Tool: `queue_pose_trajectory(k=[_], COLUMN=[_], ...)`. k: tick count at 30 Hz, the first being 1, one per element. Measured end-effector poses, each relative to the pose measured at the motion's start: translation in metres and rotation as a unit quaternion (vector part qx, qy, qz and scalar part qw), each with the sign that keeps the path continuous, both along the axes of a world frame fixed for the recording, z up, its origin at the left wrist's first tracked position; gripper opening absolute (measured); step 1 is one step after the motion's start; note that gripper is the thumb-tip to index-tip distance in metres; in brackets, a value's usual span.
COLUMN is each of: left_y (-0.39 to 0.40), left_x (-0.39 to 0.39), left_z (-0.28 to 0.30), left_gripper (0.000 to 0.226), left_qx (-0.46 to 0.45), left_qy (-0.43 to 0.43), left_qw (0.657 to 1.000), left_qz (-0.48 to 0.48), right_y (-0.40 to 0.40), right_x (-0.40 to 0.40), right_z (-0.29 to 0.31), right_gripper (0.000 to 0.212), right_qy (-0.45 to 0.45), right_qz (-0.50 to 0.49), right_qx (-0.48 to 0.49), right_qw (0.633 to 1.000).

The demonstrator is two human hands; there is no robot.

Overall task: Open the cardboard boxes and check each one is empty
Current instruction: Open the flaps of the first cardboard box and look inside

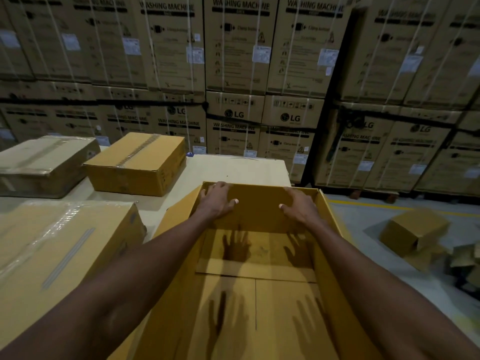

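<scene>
An open cardboard box (259,302) lies in front of me on the work surface, and its inside shows only bare cardboard and hand shadows. My left hand (217,200) and my right hand (298,206) both press flat on the far flap (257,209), with fingers reaching to its top edge. Three taped boxes sit on the left: a large shiny-taped one (59,250) nearest, a closed one (137,165) further back, and a worn one (44,165) at the far left.
A pale table surface (233,167) carries the boxes. Stacked washing machine cartons (233,74) form a wall behind. On the grey floor at the right lie a small tipped box (413,229) and cardboard scraps (465,261), near a yellow floor line (363,205).
</scene>
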State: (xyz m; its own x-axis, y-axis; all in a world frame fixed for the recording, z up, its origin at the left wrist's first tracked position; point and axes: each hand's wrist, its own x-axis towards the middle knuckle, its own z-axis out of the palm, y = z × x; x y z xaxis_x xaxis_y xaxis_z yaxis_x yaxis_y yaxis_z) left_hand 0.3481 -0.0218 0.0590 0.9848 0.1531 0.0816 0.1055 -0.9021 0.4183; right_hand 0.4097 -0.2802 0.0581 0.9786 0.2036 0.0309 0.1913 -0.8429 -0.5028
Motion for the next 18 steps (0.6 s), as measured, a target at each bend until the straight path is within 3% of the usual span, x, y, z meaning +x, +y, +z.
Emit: queue_pose_trajectory(k=[18], left_y=[-0.084], left_x=[-0.300], left_z=[-0.007], left_gripper=[0.050], left_qx=[-0.149], left_qy=[-0.115], left_qw=[0.982], left_qz=[0.008], right_y=[-0.076], right_x=[-0.301], right_z=[0.010], right_gripper=[0.053], right_qy=[-0.006], right_qz=[-0.016], right_qx=[0.207], right_qw=[0.978])
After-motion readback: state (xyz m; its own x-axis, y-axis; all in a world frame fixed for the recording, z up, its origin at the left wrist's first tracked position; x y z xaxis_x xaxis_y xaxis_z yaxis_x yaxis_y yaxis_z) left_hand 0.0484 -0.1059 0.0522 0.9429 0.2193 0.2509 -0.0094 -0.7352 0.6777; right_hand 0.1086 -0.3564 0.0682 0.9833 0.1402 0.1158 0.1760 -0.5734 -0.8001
